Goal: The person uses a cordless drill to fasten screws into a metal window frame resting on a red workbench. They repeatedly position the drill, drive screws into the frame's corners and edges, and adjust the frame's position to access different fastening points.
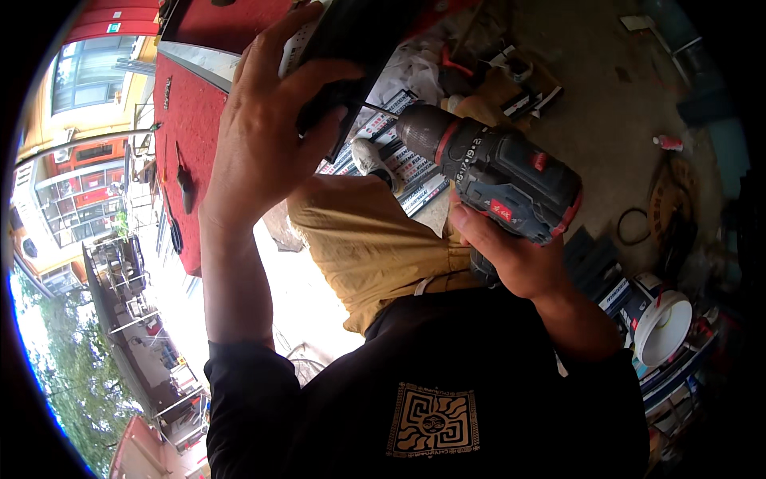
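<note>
My right hand (511, 255) is wrapped round the grip of a black and red cordless drill (511, 176). Its thin bit (379, 108) points left, to the edge of a long dark panel (343, 48); whether the tip touches the panel I cannot tell. My left hand (267, 132) grips that panel from the left, thumb and fingers curled round a black part on it. The panel stands tilted at the edge of a red-topped table (191, 104). The far end of the panel runs out of the picture at the top.
On the red table lie a dark-handled screwdriver (185, 188) and another slim tool. Printed strip packages (419, 172) lie on the floor by my shoe (369, 157). To the right are a white bucket (664, 327), a cable loop (634, 227) and a small red bottle (669, 143).
</note>
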`<act>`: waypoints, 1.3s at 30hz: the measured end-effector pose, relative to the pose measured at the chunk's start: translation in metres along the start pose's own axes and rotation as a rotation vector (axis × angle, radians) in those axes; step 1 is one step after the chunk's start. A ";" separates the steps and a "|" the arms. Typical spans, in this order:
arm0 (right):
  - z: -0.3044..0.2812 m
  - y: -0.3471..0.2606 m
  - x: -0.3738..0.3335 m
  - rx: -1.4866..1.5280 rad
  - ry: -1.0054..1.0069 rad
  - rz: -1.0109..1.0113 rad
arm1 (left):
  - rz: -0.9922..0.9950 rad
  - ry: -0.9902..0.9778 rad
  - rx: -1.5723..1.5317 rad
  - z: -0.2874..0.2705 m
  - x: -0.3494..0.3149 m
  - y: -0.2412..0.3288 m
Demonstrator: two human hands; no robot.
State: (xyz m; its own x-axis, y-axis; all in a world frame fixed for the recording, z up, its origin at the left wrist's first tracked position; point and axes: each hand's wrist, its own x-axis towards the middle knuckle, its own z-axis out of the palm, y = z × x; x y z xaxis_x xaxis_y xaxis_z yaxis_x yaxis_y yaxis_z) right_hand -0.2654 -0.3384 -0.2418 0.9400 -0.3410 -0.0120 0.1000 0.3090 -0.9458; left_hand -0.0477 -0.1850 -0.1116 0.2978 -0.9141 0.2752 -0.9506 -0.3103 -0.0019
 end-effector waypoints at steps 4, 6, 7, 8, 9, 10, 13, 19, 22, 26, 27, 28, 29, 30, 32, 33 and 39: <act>-0.003 -0.002 0.001 -0.030 -0.019 0.010 | -0.037 0.000 0.013 -0.001 0.002 0.007; -0.005 -0.003 0.001 -0.037 -0.017 0.012 | -0.013 -0.013 0.049 -0.002 0.004 0.007; -0.005 -0.003 0.001 -0.038 -0.016 0.012 | 0.008 -0.027 0.087 -0.003 0.005 0.006; -0.004 -0.002 0.001 -0.040 -0.012 -0.005 | 0.007 -0.027 0.087 -0.002 0.005 0.005; -0.004 -0.002 0.001 -0.041 -0.008 -0.021 | 0.027 -0.017 0.081 -0.002 0.005 0.003; -0.003 0.000 0.001 -0.041 -0.009 -0.021 | 0.046 -0.008 0.075 -0.002 0.005 0.001; -0.002 0.004 0.000 -0.007 -0.003 -0.096 | 0.053 -0.009 0.075 -0.002 0.004 0.000; -0.001 0.003 -0.004 0.030 0.047 -0.124 | 0.079 0.006 0.074 0.001 0.006 -0.003; -0.003 0.005 -0.003 0.001 0.021 -0.127 | 0.069 0.001 0.071 0.000 0.005 -0.004; -0.001 0.005 -0.002 -0.015 -0.001 -0.109 | 0.047 0.005 0.053 0.002 0.004 -0.003; 0.000 0.004 -0.002 -0.015 0.004 -0.098 | 0.048 0.005 0.049 0.001 0.004 -0.003; 0.000 0.005 -0.002 -0.016 0.009 -0.087 | 0.050 0.005 0.045 0.001 0.004 -0.003; -0.001 0.006 -0.002 -0.046 0.001 -0.092 | 0.050 0.005 0.044 0.001 0.004 -0.003; -0.002 0.006 -0.002 -0.061 -0.003 -0.094 | 0.059 0.003 0.065 0.001 0.005 -0.004; -0.003 0.005 -0.002 -0.084 0.001 -0.080 | 0.067 0.001 0.086 0.001 0.005 -0.004; -0.003 0.004 -0.002 -0.088 0.004 -0.072 | 0.066 0.002 0.074 0.001 0.005 -0.004; -0.007 0.010 -0.002 -0.206 -0.007 -0.188 | 0.064 0.008 0.041 0.001 0.005 -0.005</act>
State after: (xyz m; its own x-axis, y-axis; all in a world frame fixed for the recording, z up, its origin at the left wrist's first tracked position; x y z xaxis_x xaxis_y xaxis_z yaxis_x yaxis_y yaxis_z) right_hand -0.2686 -0.3410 -0.2533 0.9135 -0.3693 0.1710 0.2046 0.0534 -0.9774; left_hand -0.0419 -0.1882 -0.1113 0.2357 -0.9303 0.2811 -0.9633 -0.2618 -0.0586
